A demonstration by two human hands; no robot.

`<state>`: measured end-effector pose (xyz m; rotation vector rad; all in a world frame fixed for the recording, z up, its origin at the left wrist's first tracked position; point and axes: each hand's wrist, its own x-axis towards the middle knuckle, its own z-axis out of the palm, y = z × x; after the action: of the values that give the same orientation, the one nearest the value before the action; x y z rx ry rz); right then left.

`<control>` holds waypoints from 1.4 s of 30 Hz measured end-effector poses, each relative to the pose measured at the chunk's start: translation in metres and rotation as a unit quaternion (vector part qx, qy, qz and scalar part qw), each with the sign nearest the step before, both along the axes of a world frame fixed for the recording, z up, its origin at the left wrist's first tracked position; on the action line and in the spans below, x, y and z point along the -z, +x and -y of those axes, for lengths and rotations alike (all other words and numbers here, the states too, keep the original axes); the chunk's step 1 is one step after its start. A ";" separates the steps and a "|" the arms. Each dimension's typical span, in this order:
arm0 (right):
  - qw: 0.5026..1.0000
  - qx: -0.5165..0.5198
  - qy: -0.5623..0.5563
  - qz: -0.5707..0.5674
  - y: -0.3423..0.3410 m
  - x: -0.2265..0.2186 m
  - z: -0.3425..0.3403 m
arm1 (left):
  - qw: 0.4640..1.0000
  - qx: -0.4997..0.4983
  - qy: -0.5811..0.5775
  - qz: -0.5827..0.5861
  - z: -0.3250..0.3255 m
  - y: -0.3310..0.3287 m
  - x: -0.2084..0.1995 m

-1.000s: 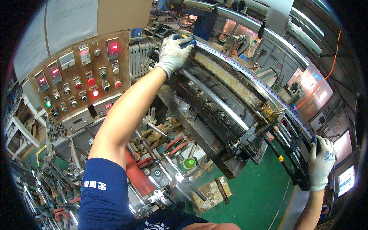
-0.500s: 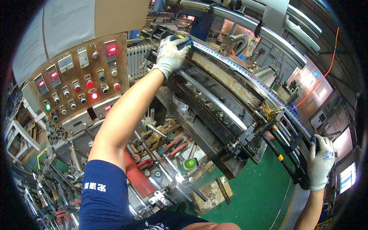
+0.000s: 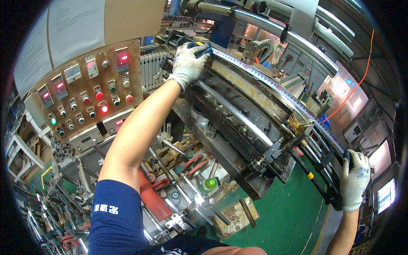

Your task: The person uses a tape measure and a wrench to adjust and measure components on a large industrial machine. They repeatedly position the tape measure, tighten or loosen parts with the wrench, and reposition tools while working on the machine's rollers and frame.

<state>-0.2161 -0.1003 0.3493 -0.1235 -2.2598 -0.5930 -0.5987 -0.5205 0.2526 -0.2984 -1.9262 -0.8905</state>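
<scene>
Since the earlier frame, my viewpoint has drifted slightly; nothing else shows appreciable displacement. Judgement: keep the measuring tape [image 3: 262, 77] taut, untwisted and parallel to the machine's stained strip [image 3: 250, 88]. It spans along that strip's far side, between my left hand [image 3: 189, 63], fingers clenched on one end, and right hand [image 3: 356, 178], fingers pinching the other; exact contact partly hidden.

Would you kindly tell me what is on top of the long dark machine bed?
A white tape measure runs along its far side, beside a yellowish strip; a silver rod lies nearer. The left hand hides whatever is directly beneath it.
</scene>
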 end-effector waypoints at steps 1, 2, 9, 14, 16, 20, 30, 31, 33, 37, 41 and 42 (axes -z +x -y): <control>1.000 0.004 0.000 -0.002 0.000 0.001 0.000 | 1.000 0.001 0.000 0.002 0.000 0.000 0.000; 1.000 0.007 0.001 -0.004 0.000 0.001 0.000 | 1.000 0.003 0.000 0.004 0.001 0.001 -0.001; 1.000 0.006 -0.005 0.000 0.001 0.003 0.000 | 1.000 -0.001 0.000 -0.002 0.001 0.001 0.000; 1.000 0.008 -0.004 0.000 0.001 0.005 -0.004 | 0.999 0.024 -0.004 0.036 0.004 0.001 -0.002; 1.000 0.009 0.003 0.000 0.001 0.005 -0.003 | 0.999 0.026 -0.002 0.044 0.003 0.003 -0.002; 1.000 0.000 0.019 -0.005 0.002 0.006 -0.007 | 0.999 0.024 0.001 0.038 0.002 0.004 -0.002; 1.000 0.017 0.009 -0.012 0.000 0.005 0.003 | 1.000 0.007 -0.010 0.011 0.002 0.001 -0.002; 1.000 0.011 0.007 -0.012 0.000 0.005 0.004 | 1.000 0.012 -0.005 0.008 0.003 0.000 -0.001; 1.000 0.010 -0.001 -0.011 0.001 0.004 0.007 | 1.000 0.009 -0.003 0.000 0.003 -0.001 0.000; 1.000 0.011 0.007 -0.008 0.004 0.004 0.009 | 1.000 0.027 -0.009 -0.010 0.005 -0.002 0.000; 1.000 0.020 0.015 -0.005 0.007 0.005 0.012 | 1.000 0.024 -0.004 0.013 0.002 0.004 -0.003; 1.000 0.021 0.015 -0.004 0.008 0.004 0.014 | 1.000 0.019 -0.004 0.015 0.002 0.002 -0.002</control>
<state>-0.2084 -0.1140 0.3448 -0.1576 -2.2444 -0.6466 -0.5966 -0.5229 0.2548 -0.3296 -1.9587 -0.9168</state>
